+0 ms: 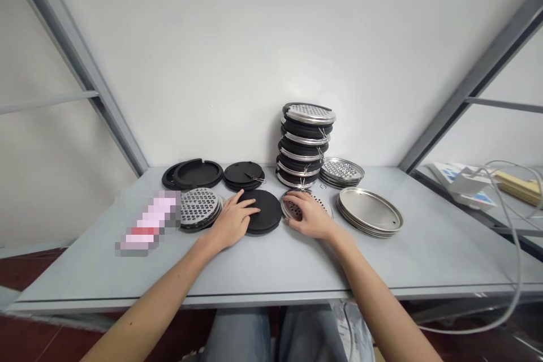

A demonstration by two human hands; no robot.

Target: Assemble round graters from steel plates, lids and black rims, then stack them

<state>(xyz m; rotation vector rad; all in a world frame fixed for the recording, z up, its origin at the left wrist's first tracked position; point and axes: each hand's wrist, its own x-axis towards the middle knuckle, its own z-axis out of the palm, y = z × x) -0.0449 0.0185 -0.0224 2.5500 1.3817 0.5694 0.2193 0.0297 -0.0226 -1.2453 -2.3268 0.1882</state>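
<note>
A round black disc (263,210) lies on the table between my hands. My left hand (234,219) rests at its left side, fingers spread, with the fingertips on its top face. To the right, my right hand (309,215) is over a round metal grater plate (319,201) with holes. Its fingers are apart and bent over the plate's left part, which they partly hide. By my left wrist sits a stack of silver grater plates (197,207). Shallow plain metal discs (369,208) are piled right of my right hand.
Behind stands a tall stack of black and silver rounds (304,144) with wire clips. Black rings (197,174) and black discs (244,172) lie at the back left. More grater plates (343,171) are stacked back right. A white cable (515,260) hangs at the right edge.
</note>
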